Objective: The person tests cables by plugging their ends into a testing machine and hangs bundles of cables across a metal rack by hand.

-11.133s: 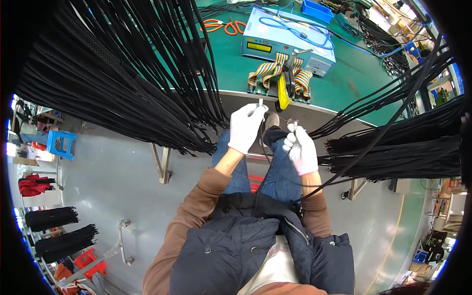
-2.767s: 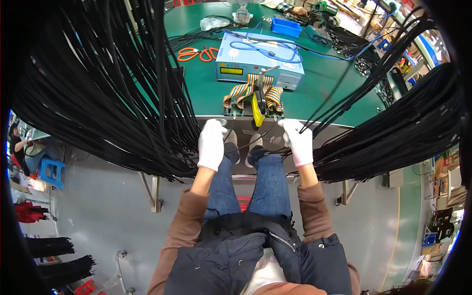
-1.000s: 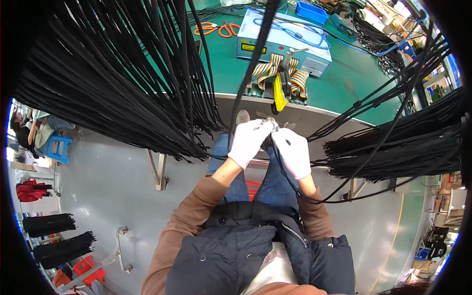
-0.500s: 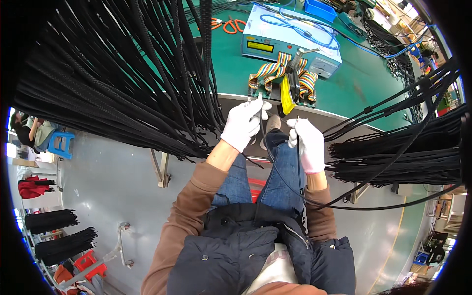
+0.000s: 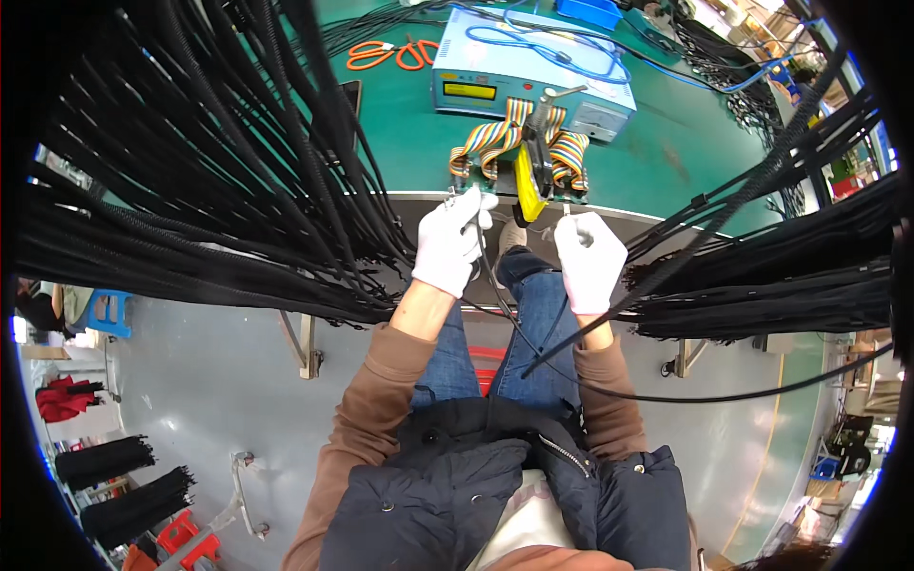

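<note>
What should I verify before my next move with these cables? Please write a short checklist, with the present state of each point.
1. Left hand grips its black cable: ok, the cable hangs from its fingers.
2. Right hand holds its pale connector: ok, the tip points up toward the bench edge.
3. Left end seated below the striped ribbons: cannot tell, it is tiny and partly covered.
4. Right sleeve free of cables: not ok, a long cable crosses over it.
5. Screen on the blue box lit: ok, it shows yellow.
6. Orange-handled tool away from both hands: ok, it lies farther back.
</note>
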`<action>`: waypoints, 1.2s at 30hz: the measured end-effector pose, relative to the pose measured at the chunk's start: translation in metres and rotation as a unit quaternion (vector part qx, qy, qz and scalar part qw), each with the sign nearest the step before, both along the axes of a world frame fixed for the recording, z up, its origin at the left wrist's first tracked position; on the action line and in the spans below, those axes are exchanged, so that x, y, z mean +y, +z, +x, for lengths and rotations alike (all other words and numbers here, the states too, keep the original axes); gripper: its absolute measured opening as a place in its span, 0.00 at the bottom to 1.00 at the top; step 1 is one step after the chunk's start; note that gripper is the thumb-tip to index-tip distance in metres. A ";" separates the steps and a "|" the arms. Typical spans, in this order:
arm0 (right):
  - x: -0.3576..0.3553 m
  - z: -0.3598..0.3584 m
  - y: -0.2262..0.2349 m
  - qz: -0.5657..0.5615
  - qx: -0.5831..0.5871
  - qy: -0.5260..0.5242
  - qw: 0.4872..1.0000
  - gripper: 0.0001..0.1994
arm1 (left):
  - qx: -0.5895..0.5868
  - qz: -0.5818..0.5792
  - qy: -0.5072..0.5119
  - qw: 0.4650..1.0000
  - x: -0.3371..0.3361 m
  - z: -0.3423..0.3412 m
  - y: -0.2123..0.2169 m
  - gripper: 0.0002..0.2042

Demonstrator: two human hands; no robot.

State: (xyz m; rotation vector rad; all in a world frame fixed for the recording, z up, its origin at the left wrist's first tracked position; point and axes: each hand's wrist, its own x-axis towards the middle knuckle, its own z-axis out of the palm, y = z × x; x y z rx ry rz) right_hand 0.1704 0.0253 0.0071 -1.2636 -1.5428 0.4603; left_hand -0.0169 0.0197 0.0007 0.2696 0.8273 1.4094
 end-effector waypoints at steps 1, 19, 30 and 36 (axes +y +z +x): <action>0.003 0.001 -0.002 0.003 -0.007 -0.003 1.000 0.04 | 0.007 0.025 -0.022 0.999 0.000 -0.005 -0.003 0.12; 0.009 -0.001 0.013 0.024 -0.145 -0.076 0.986 0.04 | 0.662 0.298 -0.350 0.592 -0.095 0.055 -0.065 0.12; -0.048 0.027 0.155 0.173 -0.294 -0.025 0.940 0.05 | -0.285 0.105 0.187 0.934 -0.094 0.043 0.025 0.18; -0.065 0.083 0.328 0.537 -0.315 -0.325 0.712 0.10 | 0.067 0.217 0.250 0.941 -0.087 -0.024 0.063 0.21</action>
